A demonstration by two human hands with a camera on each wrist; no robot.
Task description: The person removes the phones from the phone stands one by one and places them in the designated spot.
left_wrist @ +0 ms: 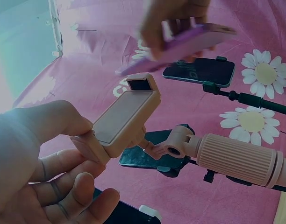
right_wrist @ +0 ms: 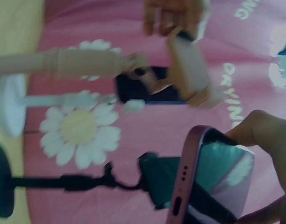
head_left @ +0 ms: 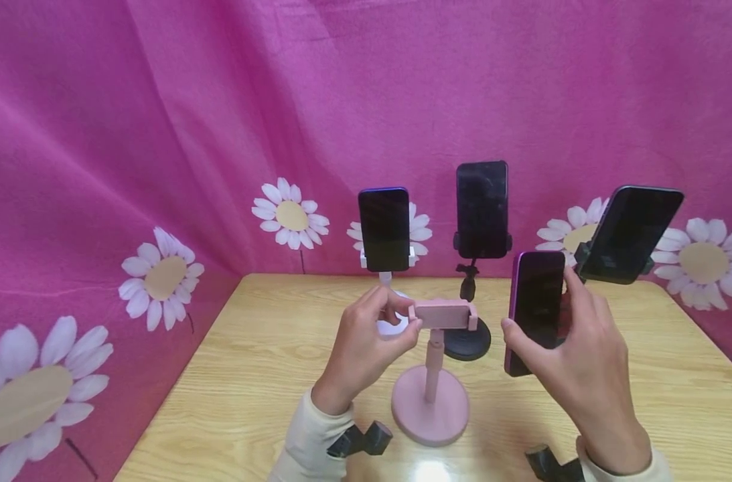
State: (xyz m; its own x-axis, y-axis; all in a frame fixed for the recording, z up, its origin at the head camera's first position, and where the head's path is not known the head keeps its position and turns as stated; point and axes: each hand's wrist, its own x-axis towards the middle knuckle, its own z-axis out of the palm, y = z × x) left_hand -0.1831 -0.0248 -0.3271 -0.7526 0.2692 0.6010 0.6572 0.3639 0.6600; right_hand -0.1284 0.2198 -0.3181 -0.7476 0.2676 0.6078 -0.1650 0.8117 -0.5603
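A pink phone stand (head_left: 430, 402) stands on the table in front of me, its clamp (head_left: 444, 313) holding no phone. My left hand (head_left: 366, 341) pinches the clamp's left end between thumb and fingers; the left wrist view shows the same grip on the clamp (left_wrist: 122, 116). To the right of the stand, my right hand (head_left: 591, 361) grips a phone (head_left: 537, 308) with a purple-pink edge by its sides, upright with its dark screen toward me. In the right wrist view that phone (right_wrist: 189, 172) shows its port end, apart from the clamp.
Behind, a white stand holds a blue-edged phone (head_left: 385, 227), and a black stand (head_left: 467, 341) holds another phone (head_left: 482, 211). A third mounted phone (head_left: 633, 234) leans at the right. A pink daisy-print cloth (head_left: 341, 100) hangs behind the wooden table (head_left: 251, 361).
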